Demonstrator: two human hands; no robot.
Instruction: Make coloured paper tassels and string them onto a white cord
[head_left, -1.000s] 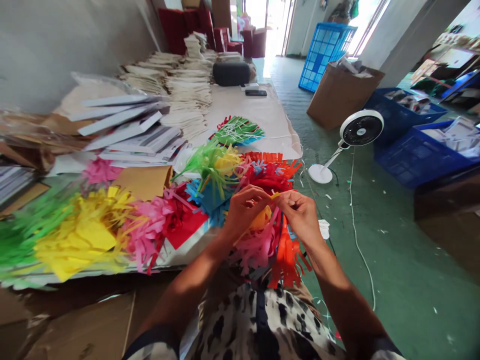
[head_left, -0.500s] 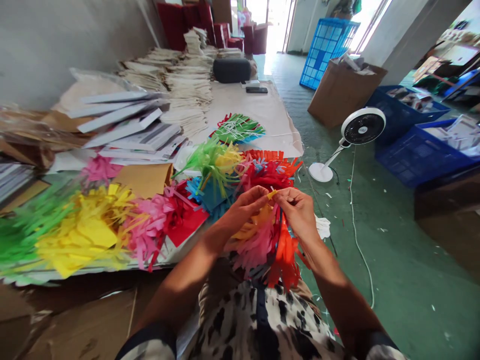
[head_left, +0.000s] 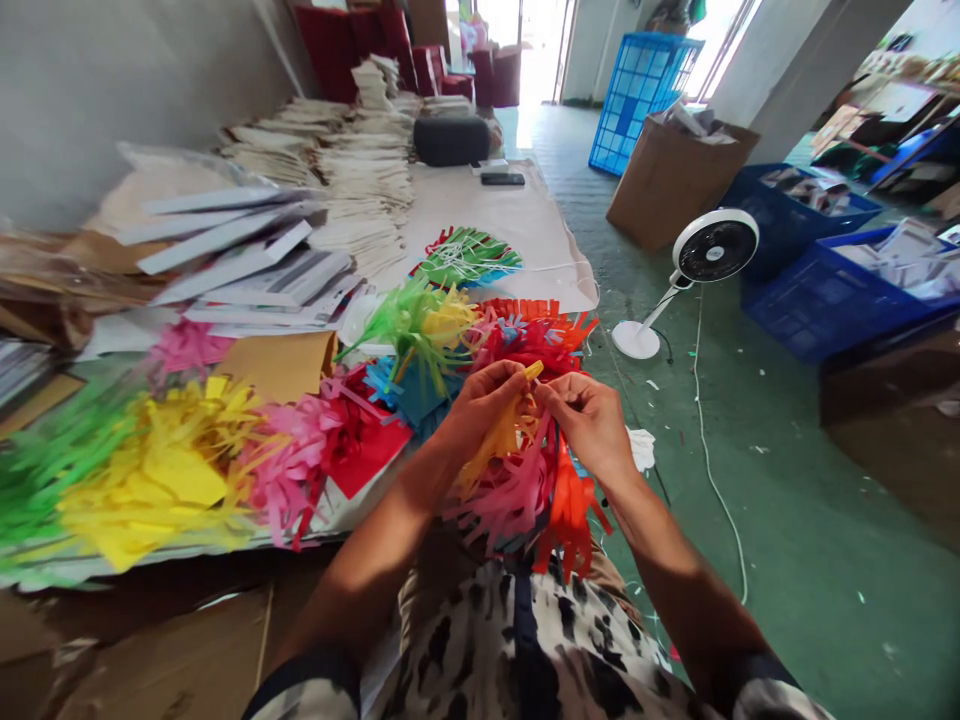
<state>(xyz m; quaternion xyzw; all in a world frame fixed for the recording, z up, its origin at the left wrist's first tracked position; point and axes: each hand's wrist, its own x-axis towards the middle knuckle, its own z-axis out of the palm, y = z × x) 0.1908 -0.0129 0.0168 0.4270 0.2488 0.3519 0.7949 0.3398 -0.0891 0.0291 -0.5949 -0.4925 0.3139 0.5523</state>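
Observation:
My left hand [head_left: 491, 398] pinches the top of a yellow fringed paper tassel [head_left: 499, 440] over my lap. Close beside it on the right, my right hand [head_left: 589, 415] has its thumb and finger pressed together; what lies between them is too small to name. Below both hands hang a pink tassel [head_left: 514, 490] and an orange-red tassel [head_left: 571, 510]. Red fringes [head_left: 525, 340], a green and yellow bunch [head_left: 424, 325] and blue paper [head_left: 424, 388] lie on the table just beyond.
Yellow [head_left: 169, 470], pink [head_left: 289, 455] and green fringes [head_left: 60, 460] cover the table's left side. Behind them are stacked white packets [head_left: 255, 240] and cloth piles [head_left: 367, 170]. A fan [head_left: 716, 245] stands on the floor to the right, near blue crates [head_left: 847, 290].
My hands have come slightly apart. The yellow tip now stays in my left hand, while my right hand has shifted a little down. The whole view has moved slightly.

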